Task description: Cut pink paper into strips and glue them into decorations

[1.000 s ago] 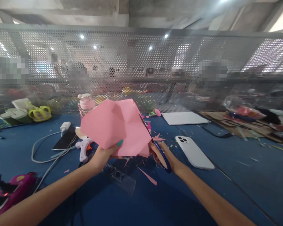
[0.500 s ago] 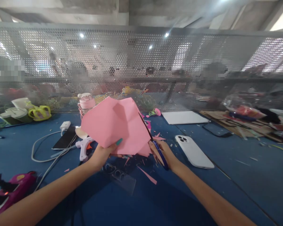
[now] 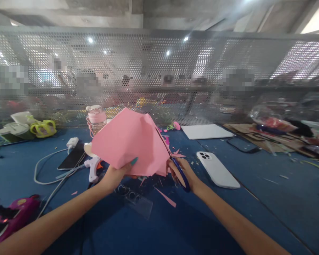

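Observation:
Pink paper sheets, bent and folded over, are held up above the blue table. My left hand is closed on their lower edge, its thumb on top and the other fingers mostly hidden beneath. My right hand is closed round the handles of dark blue scissors. The scissor blades lie along the right edge of the paper. Thin pink scraps rest on the table below, beside a clear plastic stencil.
A white phone lies right of my right hand. On the left are a light-coloured glue gun, a black phone with a cable, and a magenta device. White paper and a pink bottle stand farther back, before a perforated metal screen.
The paper's upper fold has shifted and bulges differently. The scissor handles look more widely spread. The whole view has moved slightly, while both hands stay about where they were.

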Motion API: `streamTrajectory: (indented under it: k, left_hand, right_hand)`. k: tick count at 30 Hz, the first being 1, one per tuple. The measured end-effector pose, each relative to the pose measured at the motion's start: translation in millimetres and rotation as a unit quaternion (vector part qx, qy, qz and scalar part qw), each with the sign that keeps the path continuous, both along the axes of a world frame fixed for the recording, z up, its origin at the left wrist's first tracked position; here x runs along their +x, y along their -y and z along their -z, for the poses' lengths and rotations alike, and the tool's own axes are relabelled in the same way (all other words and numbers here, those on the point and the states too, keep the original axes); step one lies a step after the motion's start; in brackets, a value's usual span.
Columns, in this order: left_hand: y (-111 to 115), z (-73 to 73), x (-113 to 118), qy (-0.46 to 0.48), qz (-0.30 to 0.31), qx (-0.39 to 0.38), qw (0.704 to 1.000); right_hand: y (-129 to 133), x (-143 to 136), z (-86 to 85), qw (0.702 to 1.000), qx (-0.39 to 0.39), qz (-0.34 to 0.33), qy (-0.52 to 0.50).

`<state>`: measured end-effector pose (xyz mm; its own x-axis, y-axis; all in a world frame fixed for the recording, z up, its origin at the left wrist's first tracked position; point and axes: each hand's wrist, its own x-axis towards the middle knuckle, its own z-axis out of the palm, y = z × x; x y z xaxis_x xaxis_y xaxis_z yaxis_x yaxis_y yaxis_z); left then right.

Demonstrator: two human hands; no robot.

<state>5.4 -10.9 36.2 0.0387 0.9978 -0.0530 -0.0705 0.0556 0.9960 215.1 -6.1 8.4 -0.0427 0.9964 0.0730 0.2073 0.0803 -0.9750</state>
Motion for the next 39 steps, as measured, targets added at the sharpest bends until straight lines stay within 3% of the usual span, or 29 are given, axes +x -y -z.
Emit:
streamTrajectory:
  k: [3,6,13,21,26,30,39]
  left_hand:
    - [2.3,-2.9,1.7,-0.021,-0.032,0.028,0.999]
    - [3.4,-3.6,2.1,-0.057,-0.025,0.054,0.997]
    - [1.5,7.0,-8.5,-0.132,-0.032,0.052,0.989]
    - [-0.8,8.9,-7.8,-0.105,-0.022,0.071,0.992]
    - [1.3,5.0,-3.4,-0.082,-0.009,0.038,0.996]
    - [1.6,3.3,-1.1,-0.028,-0.037,0.035,0.998]
    - [-6.5,13.7,-7.8,0.007,-0.006,0.012,1.0]
  right_hand:
    - [1.5,-1.1,-1.2,1.0,-0.008,-0.008,-0.011]
    - [2.6,-2.2,-1.8,1.0,-0.01,-0.016,-0.022]
    - [4.0,-3.4,-4.7,0.999,0.009,-0.022,-0.033]
    - [2.6,-3.7,-4.9,0.999,-0.009,-0.018,-0.037]
    - [3.0,-6.4,-1.5,0.998,-0.028,-0.017,-0.059]
    - [3.2,-7.7,-0.8,0.997,-0.028,-0.014,-0.071]
    - [3.8,-5.7,-0.8,0.996,-0.029,-0.032,-0.074]
